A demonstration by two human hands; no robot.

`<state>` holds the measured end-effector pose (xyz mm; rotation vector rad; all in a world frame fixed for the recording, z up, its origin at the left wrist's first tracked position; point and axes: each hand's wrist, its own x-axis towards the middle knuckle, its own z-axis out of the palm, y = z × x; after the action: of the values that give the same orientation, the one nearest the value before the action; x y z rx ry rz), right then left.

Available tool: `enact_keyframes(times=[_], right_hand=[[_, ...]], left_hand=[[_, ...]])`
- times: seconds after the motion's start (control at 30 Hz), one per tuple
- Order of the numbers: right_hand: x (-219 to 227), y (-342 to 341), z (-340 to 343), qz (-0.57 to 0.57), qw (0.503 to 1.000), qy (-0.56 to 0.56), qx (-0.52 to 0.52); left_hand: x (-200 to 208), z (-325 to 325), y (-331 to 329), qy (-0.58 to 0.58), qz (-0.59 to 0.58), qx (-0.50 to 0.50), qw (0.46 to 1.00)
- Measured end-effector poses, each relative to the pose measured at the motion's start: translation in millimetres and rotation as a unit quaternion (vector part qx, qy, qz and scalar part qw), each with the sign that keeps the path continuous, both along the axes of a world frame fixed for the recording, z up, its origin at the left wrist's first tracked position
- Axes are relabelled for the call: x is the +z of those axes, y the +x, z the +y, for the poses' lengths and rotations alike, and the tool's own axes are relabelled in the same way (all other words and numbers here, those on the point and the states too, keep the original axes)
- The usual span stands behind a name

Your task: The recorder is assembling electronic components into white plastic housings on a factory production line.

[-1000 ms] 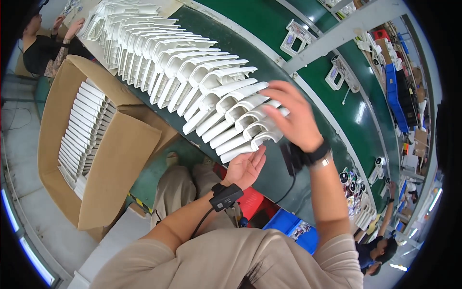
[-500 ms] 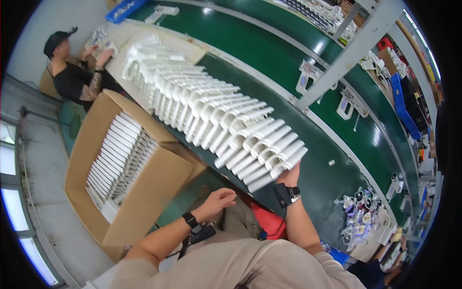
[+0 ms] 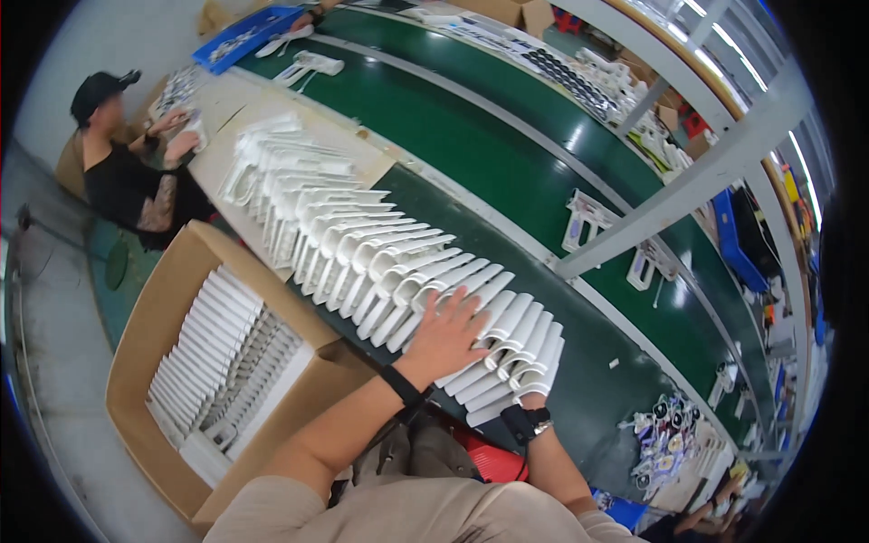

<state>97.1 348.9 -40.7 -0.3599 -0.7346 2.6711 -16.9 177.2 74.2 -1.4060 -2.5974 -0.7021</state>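
Note:
A long row of nested white U-shaped plastic housings (image 3: 376, 249) lies along the dark green tabletop. My left hand (image 3: 444, 337) rests on top of the row close to its near end, open, its fingers spread over the pieces. At the row's near right end, my right hand (image 3: 534, 400) is against the last housings (image 3: 520, 348); its fingers are hidden behind them. These end pieces sit at a slightly different angle from the rest of the row.
An open cardboard box (image 3: 299, 398) packed with similar white pieces stands at left. Beyond the tabletop runs a green conveyor (image 3: 434, 118) carrying white frames. A grey metal post (image 3: 670, 195) rises at right, near a pile of small parts (image 3: 665, 439). A person (image 3: 122, 172) works at far left.
My left hand has moved from in front of the table onto the row, its fingers now spread. My right hand stays at the row's end. The whole view has shifted.

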Motion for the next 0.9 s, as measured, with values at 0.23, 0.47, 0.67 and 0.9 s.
enact_keyframes(times=[0.23, 0.47, 0.67, 0.9], right_hand=[[11, 3, -11, 0.062, 0.994, -0.090, 0.017], [-19, 35, 0, 0.052, 0.986, -0.135, -0.084], [-42, 22, 0, -0.382, 0.888, 0.050, -0.250], [-39, 51, 23, -0.433, 0.827, 0.051, -0.356]], left_hand=[[-15, -3, -8, -0.015, 0.034, -0.005, 0.999], [-35, 17, 3, -0.043, 0.076, 0.043, 0.995], [-27, -24, 15, 0.058, -0.007, -0.001, 0.998], [-37, -89, 83, -0.079, -0.120, -0.088, 0.986]])
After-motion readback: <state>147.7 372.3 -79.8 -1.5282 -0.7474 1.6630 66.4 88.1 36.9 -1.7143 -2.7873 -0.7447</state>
